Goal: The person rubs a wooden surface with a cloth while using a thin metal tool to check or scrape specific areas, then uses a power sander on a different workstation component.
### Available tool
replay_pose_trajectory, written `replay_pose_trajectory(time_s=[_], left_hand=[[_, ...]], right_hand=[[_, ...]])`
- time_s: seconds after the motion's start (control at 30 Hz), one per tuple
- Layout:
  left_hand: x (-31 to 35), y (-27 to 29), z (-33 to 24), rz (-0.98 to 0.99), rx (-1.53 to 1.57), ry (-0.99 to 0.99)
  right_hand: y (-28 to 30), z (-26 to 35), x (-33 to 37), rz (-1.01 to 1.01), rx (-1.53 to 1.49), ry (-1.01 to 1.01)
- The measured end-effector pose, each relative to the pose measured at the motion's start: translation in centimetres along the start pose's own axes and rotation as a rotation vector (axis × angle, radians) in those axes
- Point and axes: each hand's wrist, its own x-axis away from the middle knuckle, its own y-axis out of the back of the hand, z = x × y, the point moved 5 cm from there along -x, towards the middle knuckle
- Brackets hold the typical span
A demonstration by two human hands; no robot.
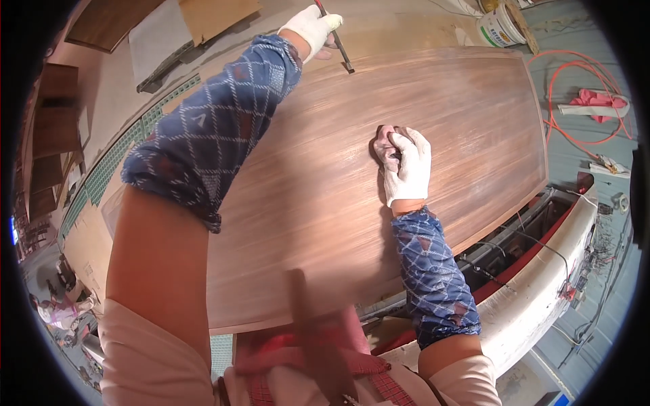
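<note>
Left hand [313, 28] grips brush [336, 42] at panel [467, 115] edge.

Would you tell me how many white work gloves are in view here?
2: one on the left hand gripping a thin dark tool, one on the right hand pressing a rag.

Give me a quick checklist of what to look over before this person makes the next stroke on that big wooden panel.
1. Left hand grips the thin dark tool: ok.
2. Tool tip meets the wooden panel near its far edge: ok.
3. Right hand presses a crumpled rag flat on the panel: ok.
4. Both hands gloved: ok.
5. Panel firmly supported underneath: cannot tell.
6. Orange cable lies off the panel: ok.
</note>
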Motion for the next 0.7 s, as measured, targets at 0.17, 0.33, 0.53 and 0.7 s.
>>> replay_pose_trajectory(time_s=[0.17, 0.33, 0.53, 0.7], left_hand=[[-0.3, -0.6, 0.6, 0.065, -0.007, 0.037], [-0.1, 0.2, 0.5, 0.013, -0.044, 0.030], [0.6, 0.8, 0.4, -0.021, -0.065, -0.007], [2.1, 2.8, 1.5, -0.051, -0.142, -0.123]], right_hand=[[0.2, 0.3, -0.2, 0.024, 0.006, 0.015], [0.1, 0.6, -0.2, 0.027, 0.093, 0.002], [0.4, 0.6, 0.0, 0.042, 0.107, -0.020], [0.1, 0.6, -0.2, 0.085, 0.082, -0.051]])
